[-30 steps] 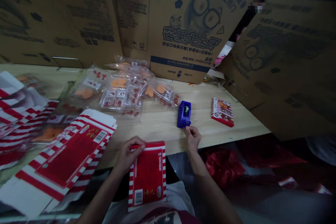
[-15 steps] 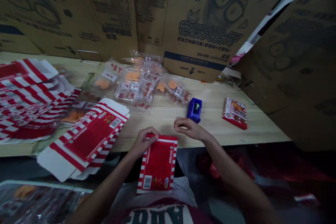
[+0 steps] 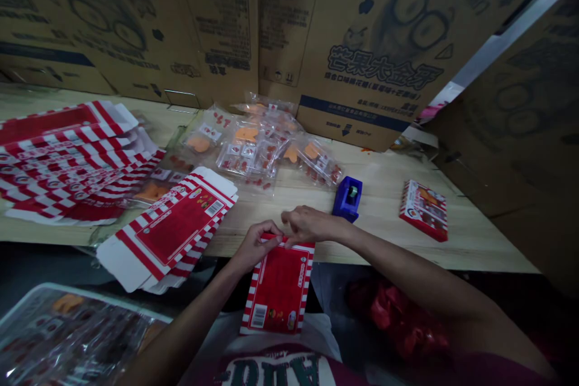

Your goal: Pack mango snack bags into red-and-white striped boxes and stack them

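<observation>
A flat red-and-white striped carton [image 3: 279, 289] stands tilted against my body, its top edge at the table's front edge. My left hand [image 3: 257, 245] grips that top edge. My right hand [image 3: 307, 224] sits close beside it, with its pinched fingertips at the same edge. Whatever those fingertips hold is too small to see. A blue tape dispenser [image 3: 348, 199] stands on the wooden table [image 3: 470, 250], a little beyond my right wrist. A stack of flat striped cartons [image 3: 172, 226] lies left of my hands.
A larger fanned pile of flat cartons [image 3: 67, 163] lies at far left. Clear plastic trays with orange pieces [image 3: 253, 151] lie at the back. A closed red box [image 3: 424, 210] sits at right. Cardboard boxes [image 3: 362, 30] wall the table's rear and right. A plastic-covered tray [image 3: 67, 338] sits below left.
My right hand has moved left from the blue tape dispenser to the carton's top edge, next to my left hand. The view has also shifted, so the table contents appear further right.
</observation>
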{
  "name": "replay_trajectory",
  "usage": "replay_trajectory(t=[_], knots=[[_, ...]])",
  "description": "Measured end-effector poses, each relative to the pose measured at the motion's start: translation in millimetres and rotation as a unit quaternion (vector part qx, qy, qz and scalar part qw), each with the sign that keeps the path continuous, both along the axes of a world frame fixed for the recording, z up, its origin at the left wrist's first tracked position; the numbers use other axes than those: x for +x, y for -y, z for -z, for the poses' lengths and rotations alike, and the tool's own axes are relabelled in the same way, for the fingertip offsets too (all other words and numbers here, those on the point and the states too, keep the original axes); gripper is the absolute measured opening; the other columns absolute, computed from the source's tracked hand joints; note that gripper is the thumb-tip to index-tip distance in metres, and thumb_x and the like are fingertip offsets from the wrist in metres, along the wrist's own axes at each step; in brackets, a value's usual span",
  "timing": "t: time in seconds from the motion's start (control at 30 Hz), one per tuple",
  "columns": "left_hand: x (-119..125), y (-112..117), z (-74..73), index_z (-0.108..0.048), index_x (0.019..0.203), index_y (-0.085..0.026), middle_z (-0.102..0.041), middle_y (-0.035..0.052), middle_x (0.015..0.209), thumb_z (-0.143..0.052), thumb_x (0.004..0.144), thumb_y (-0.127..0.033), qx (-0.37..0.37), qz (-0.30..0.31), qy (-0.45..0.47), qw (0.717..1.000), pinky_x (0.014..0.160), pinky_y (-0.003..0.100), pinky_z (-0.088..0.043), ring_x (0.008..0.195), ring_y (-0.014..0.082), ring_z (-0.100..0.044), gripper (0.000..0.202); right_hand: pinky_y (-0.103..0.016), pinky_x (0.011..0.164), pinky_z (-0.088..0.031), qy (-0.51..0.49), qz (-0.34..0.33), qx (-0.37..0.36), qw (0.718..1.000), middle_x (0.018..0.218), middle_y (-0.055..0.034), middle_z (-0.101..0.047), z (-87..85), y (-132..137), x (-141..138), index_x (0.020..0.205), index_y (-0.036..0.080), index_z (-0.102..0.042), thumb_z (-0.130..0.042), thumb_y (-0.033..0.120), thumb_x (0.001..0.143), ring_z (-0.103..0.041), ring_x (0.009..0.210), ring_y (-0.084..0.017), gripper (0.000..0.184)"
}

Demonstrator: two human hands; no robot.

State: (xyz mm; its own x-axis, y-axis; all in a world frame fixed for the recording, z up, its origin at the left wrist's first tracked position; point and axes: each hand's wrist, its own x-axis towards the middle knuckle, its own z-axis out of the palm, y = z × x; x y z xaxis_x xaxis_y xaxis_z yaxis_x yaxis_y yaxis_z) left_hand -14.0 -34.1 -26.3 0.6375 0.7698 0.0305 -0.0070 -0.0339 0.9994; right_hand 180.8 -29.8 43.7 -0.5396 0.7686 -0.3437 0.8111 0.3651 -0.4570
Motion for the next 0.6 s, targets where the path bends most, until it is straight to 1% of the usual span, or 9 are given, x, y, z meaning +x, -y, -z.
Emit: replay_trajectory(t=[0.07,0.13,0.27,0.33,0.37,0.43,0.5,0.57,0.6], knots=[[0,2,-3.9,-0.062,0.075,-0.014,-0.062,0.0029,0.077,-0.061,0.081,-0.029,0.010,0.007,0.003,1.000,0.071,0.026,-0.042,0.076,0.0162,-0.058,0.016,-0.024,0.061,-0.036,-0.062,0.025,-0.067,0.995,0.073,-0.0026,-0.064,6.4,-3,8,0.094,0.013,-0.064,-0.075,0.050,0.068,-0.056,0.071,-0.017,0.047],[-1,4,-8.6,-0.064,0.077,-0.015,-0.062,0.0033,0.080,-0.061,0.082,-0.029,0.021,0.012,0.004,1.000,0.071,0.026,-0.043,0.077,0.0165,-0.058,0.015,-0.022,0.058,-0.036,-0.143,0.032,-0.197,0.970,0.067,0.0009,-0.061,18.1,-5,14,0.083,0.012,-0.065,-0.075,0.054,0.066,-0.053,0.064,-0.013,0.046],[-3,9,-16.2,-0.064,0.081,-0.015,-0.062,0.0035,0.082,-0.063,0.080,-0.030,0.025,0.018,0.011,0.999,0.073,0.026,-0.044,0.081,0.0170,-0.059,0.016,-0.020,0.054,-0.037,-0.320,0.098,-0.424,0.842,0.061,0.0055,-0.057,46.9,3,15,0.081,0.012,-0.065,-0.079,0.055,0.058,-0.049,0.054,-0.008,0.051],[-4,14,-18.7,-0.063,0.087,-0.016,-0.063,0.0029,0.085,-0.068,0.076,-0.032,-0.006,0.008,0.010,1.000,0.073,0.026,-0.044,0.081,0.0168,-0.059,0.021,-0.019,0.052,-0.037,-0.382,0.145,-0.467,0.784,0.061,0.0059,-0.056,54.1,11,14,0.080,0.013,-0.064,-0.082,0.053,0.054,-0.049,0.051,-0.007,0.051],[-6,16,-20.7,-0.062,0.090,-0.016,-0.063,0.0021,0.085,-0.071,0.073,-0.033,-0.029,0.002,0.008,1.000,0.071,0.025,-0.045,0.079,0.0161,-0.058,0.026,-0.019,0.051,-0.036,-0.399,0.166,-0.472,0.769,0.059,0.0060,-0.055,53.7,15,14,0.076,0.013,-0.063,-0.082,0.052,0.054,-0.048,0.049,-0.007,0.048],[-9,23,-28.7,-0.060,0.089,-0.016,-0.062,0.0000,0.079,-0.074,0.069,-0.037,-0.070,-0.007,0.004,0.998,0.064,0.023,-0.044,0.072,0.0142,-0.056,0.033,-0.019,0.050,-0.035,-0.407,0.198,-0.441,0.775,0.058,0.0056,-0.054,44.7,24,17,0.069,0.013,-0.061,-0.081,0.049,0.058,-0.046,0.049,-0.007,0.042],[-13,30,-44.7,-0.059,0.082,-0.015,-0.059,-0.0018,0.070,-0.074,0.069,-0.040,-0.070,-0.020,-0.009,0.997,0.058,0.021,-0.042,0.064,0.0121,-0.054,0.032,-0.019,0.052,-0.036,-0.392,0.223,-0.363,0.816,0.059,0.0034,-0.056,28.4,36,27,0.069,0.014,-0.063,-0.077,0.048,0.065,-0.048,0.053,-0.009,0.037],[-15,38,-66.8,-0.059,0.080,-0.015,-0.057,-0.0020,0.066,-0.072,0.072,-0.039,-0.004,-0.033,-0.030,0.999,0.054,0.020,-0.040,0.059,0.0105,-0.052,0.029,-0.022,0.055,-0.040,-0.351,0.247,-0.258,0.866,0.064,-0.0014,-0.061,13.8,53,44,0.068,0.015,-0.066,-0.070,0.051,0.073,-0.054,0.060,-0.014,0.037],[-13,41,-78.0,-0.059,0.082,-0.014,-0.058,-0.0013,0.066,-0.070,0.075,-0.038,0.059,-0.029,-0.038,0.997,0.053,0.020,-0.040,0.058,0.0101,-0.052,0.027,-0.025,0.055,-0.043,-0.336,0.280,-0.235,0.868,0.070,-0.0041,-0.065,9.6,63,53,0.072,0.017,-0.069,-0.065,0.054,0.077,-0.058,0.063,-0.017,0.037]])
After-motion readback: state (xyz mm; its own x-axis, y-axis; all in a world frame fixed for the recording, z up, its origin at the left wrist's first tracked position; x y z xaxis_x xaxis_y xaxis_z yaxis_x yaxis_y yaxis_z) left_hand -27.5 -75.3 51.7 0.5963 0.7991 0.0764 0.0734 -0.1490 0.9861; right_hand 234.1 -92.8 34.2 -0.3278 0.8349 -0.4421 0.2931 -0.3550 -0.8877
